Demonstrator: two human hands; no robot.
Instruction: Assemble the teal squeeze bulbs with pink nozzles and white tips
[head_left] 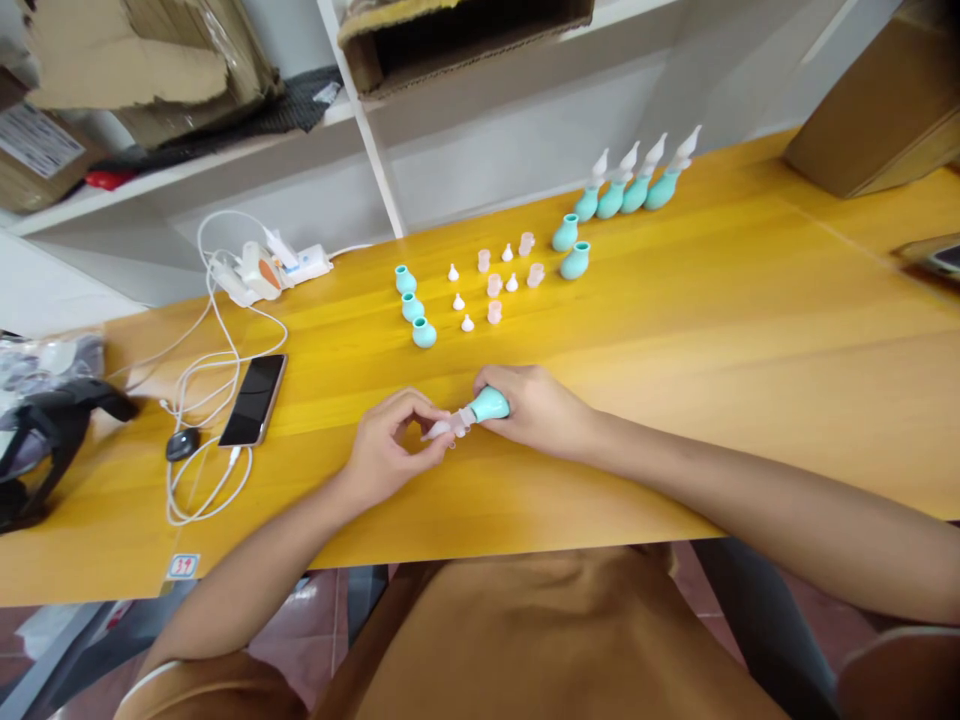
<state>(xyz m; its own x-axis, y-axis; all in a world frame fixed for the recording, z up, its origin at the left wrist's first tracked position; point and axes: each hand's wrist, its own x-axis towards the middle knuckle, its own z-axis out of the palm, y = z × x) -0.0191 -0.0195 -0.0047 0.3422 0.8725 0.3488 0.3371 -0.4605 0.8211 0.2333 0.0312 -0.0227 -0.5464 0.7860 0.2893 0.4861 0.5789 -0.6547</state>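
Above the table's front edge, my right hand (536, 410) is closed around a teal squeeze bulb (490, 403). A clear plastic connector (460, 421) sits on the bulb's mouth. My left hand (397, 442) pinches the translucent pointed tip (437, 430) at the connector's other end, so the parts form one line between both hands. Beyond them stand loose teal bulbs, three at the left (424, 333) and two at the right (575, 261). Between these are several small white tips (467, 323) and several clear connectors (494, 312). Several assembled bulbs with tips (664, 186) stand at the back right.
At left lie a phone (255, 400), white cables (214, 510) and a power strip (306, 264). A black headset-like object (52, 440) rests at the far left. A cardboard box (874, 110) stands at the back right, with shelving (480, 140) behind the wooden table (675, 400).
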